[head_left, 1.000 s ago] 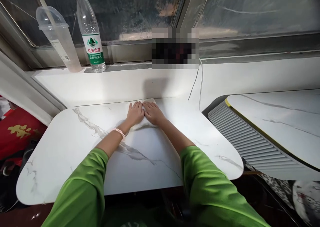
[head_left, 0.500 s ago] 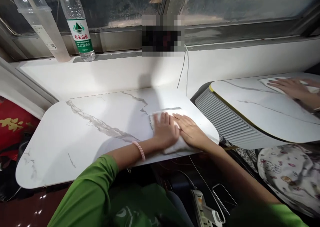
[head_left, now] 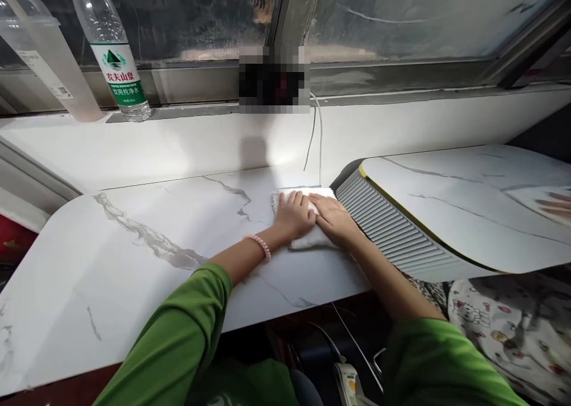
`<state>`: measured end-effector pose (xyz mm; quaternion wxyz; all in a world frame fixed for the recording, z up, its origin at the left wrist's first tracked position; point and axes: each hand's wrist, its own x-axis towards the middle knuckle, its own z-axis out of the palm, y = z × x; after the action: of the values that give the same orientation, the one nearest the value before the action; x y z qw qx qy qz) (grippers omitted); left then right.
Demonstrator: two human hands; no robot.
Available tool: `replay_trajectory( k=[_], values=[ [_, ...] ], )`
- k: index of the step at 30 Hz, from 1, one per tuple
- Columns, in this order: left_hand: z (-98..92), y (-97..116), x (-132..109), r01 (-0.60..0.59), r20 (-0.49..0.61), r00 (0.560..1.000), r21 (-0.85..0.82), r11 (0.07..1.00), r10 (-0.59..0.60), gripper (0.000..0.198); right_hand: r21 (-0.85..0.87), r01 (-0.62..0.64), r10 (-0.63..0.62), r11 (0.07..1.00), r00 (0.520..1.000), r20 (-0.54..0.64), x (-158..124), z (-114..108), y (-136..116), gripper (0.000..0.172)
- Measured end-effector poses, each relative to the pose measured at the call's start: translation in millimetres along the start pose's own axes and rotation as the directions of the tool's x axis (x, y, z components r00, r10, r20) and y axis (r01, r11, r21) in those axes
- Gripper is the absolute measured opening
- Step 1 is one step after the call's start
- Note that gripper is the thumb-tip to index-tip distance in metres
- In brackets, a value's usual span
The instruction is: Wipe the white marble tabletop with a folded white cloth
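Note:
A folded white cloth point(head_left: 314, 239) lies on the white marble-patterned tabletop point(head_left: 178, 215), close to its back edge at the wall. My left hand point(head_left: 294, 216) presses flat on the cloth, fingers stretched forward; a pink beaded bracelet point(head_left: 261, 245) circles that wrist. Beside it, touching or nearly so, my right hand point(head_left: 334, 218) also lies flat on the cloth, its fingers pointing to the left and away. Neither hand is wrapped around the cloth. Both arms reach forward in green sleeves.
A water bottle point(head_left: 116, 66) and a plastic cup point(head_left: 53, 66) stand on the window ledge. Right of my table is a second marble-patterned table point(head_left: 446, 197) with ribbed side; another person's fingers point(head_left: 555, 206) show there. A cable point(head_left: 320, 138) hangs down the wall. Below sits a power strip point(head_left: 348, 382).
Both my hands have pushed the cloth from near the table's front edge back toward the wall. The view has shifted rightward. The other person's hand has moved toward the right edge of view.

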<state>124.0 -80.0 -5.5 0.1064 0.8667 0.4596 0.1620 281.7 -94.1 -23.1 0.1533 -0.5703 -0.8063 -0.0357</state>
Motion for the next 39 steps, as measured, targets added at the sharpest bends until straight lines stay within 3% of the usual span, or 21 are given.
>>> replay_trajectory(
  k=[4, 7, 10, 14, 17, 20, 28, 31, 35, 39],
  values=[
    [-6.5, -36.3, 35.6, 0.033, -0.016, 0.999, 0.030, 0.999, -0.033, 0.050, 0.039, 0.020, -0.019, 0.999, 1.000, -0.023, 55.2, 15.1, 6.1, 0.052],
    [-8.9, -51.3, 51.8, 0.094, 0.008, 0.995, 0.063, 0.994, -0.095, 0.051, 0.066, 0.029, -0.027, 0.997, 0.999, -0.032, 82.2, 24.9, 9.9, 0.053],
    [-9.1, -54.3, 58.0, 0.121, 0.035, 0.992, 0.088, 0.989, -0.125, 0.053, 0.077, 0.034, -0.031, 0.996, 0.999, -0.042, 89.7, 29.2, 11.3, 0.053],
    [-11.9, -48.8, 50.5, 0.122, 0.089, 0.988, 0.088, 0.989, -0.129, 0.055, 0.028, 0.020, -0.020, 0.999, 1.000, -0.016, 77.4, 25.8, 4.7, 0.054],
    [-17.7, -43.8, 31.7, 0.114, 0.126, 0.985, 0.075, 0.991, -0.122, 0.055, 0.000, 0.020, -0.020, 1.000, 1.000, 0.018, 60.2, 19.4, -9.5, 0.056],
    [-24.8, -38.2, -2.1, 0.082, 0.139, 0.986, 0.079, 0.994, -0.092, 0.056, -0.002, 0.043, -0.043, 0.999, 0.999, 0.027, 34.4, 11.1, -34.3, 0.056],
    [-54.5, -22.9, -147.3, -0.038, 0.140, 0.990, 0.157, 0.987, 0.016, 0.057, 0.027, 0.147, -0.146, 0.989, 0.989, -0.031, -68.3, -11.4, -148.6, 0.066],
    [-65.4, -24.4, -184.9, -0.051, 0.158, 0.987, 0.164, 0.985, 0.025, 0.058, 0.024, 0.160, -0.158, 0.987, 0.986, -0.055, -88.0, -14.9, -182.4, 0.070],
    [-68.8, -34.1, -189.8, -0.011, 0.158, 0.987, 0.164, 0.986, -0.015, 0.057, 0.048, 0.149, -0.146, 0.988, 0.987, -0.065, -80.8, -9.4, -193.6, 0.066],
    [-67.0, -50.7, -152.1, 0.051, 0.133, 0.989, 0.149, 0.988, -0.071, 0.055, 0.081, 0.118, -0.114, 0.990, 0.992, -0.055, -41.9, 3.8, -173.8, 0.060]
  ],
)
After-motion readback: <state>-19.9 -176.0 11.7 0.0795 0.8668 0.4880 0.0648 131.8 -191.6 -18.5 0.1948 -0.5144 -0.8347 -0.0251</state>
